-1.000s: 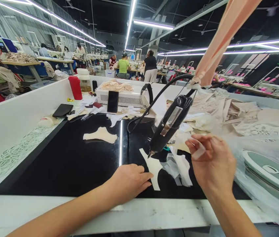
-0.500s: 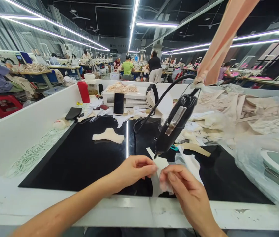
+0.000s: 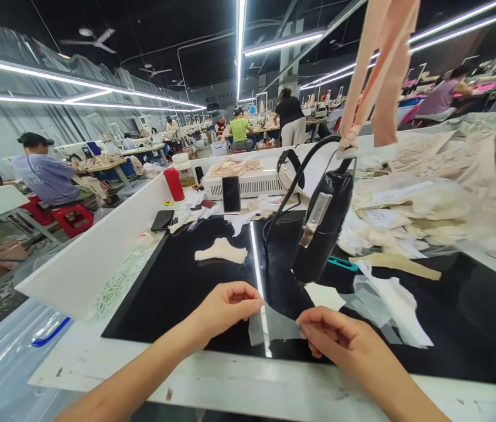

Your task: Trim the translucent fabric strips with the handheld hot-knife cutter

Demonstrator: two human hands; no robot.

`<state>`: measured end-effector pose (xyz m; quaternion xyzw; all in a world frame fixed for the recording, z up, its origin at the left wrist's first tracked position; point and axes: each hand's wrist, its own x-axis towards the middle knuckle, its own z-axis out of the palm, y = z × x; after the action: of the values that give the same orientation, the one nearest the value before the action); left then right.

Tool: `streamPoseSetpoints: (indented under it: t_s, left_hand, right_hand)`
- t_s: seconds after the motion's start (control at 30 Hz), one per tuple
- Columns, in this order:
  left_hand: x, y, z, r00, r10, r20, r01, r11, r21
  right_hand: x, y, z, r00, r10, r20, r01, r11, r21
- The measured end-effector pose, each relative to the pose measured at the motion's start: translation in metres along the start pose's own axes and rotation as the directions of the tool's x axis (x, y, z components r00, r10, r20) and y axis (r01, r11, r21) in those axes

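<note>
A sheer piece (image 3: 276,329) of thin, greyish-white material is spanning the space between the two hands over the black mat (image 3: 173,305), near the front of the bench (image 3: 212,378). It is letting the dark surface and a bright reflected streak show through; its upper edge is curving down toward the right. The left hand (image 3: 225,313) is pinching its upper left corner between thumb and fingers (image 3: 248,292), and the right hand (image 3: 333,334) is gripping the opposite end in its fingertips.

The long axis is running from side to side, roughly along the bench's front edge and dipping slightly to the right. The broader end is facing left, while the narrower end is pointing into the right hand. Whether its lower edge is touching the mat, I cannot tell.

Just beyond the right hand, a cream piece (image 3: 325,297) is lying below a hanging black tool (image 3: 324,234). More white and sheer pieces (image 3: 399,310) are lying to the right. Farther back, a paper label (image 3: 380,218) is showing rows of dark marks, too small to read.
</note>
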<state>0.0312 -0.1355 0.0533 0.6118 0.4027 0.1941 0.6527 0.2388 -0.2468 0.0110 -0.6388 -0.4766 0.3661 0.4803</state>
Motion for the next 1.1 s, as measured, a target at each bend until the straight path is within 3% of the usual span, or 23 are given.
streamPoseSetpoints:
  t_s: [0.13,0.37,0.57,0.73,0.8,0.9,1.1]
  left_hand:
    - [-0.002,-0.002,-0.007,0.997,-0.060,-0.047,0.060,0.998,0.015]
    - [-0.003,-0.002,-0.017,0.994,-0.089,-0.063,0.088,0.996,-0.012]
    - [-0.004,-0.003,-0.020,0.997,-0.059,-0.052,0.057,0.997,-0.045]
    - [-0.006,0.002,-0.013,0.998,0.047,0.050,-0.036,0.982,-0.187]
    - [-0.007,0.004,-0.009,0.990,0.096,0.101,-0.069,0.967,-0.246]
    - [-0.007,0.006,-0.005,0.975,0.157,0.158,-0.107,0.953,-0.282]
    - [-0.001,0.000,-0.007,0.969,0.185,0.162,-0.152,0.968,-0.198]
  right_hand:
    - [0.004,-0.004,0.008,0.992,0.070,0.102,-0.077,0.995,0.067]
    - [0.014,-0.005,0.015,0.984,0.006,0.178,0.000,0.999,-0.033]
    - [0.011,-0.010,0.016,0.973,-0.044,0.228,0.047,0.999,-0.007]
    - [0.007,-0.020,0.012,0.882,-0.247,0.401,0.250,0.967,0.047]
    - [0.008,-0.020,0.013,0.881,-0.309,0.358,0.297,0.951,0.090]
    - [0.009,-0.016,0.017,0.923,-0.270,0.273,0.255,0.963,0.088]
    - [0.011,-0.011,0.028,0.908,-0.247,0.337,0.290,0.954,-0.082]
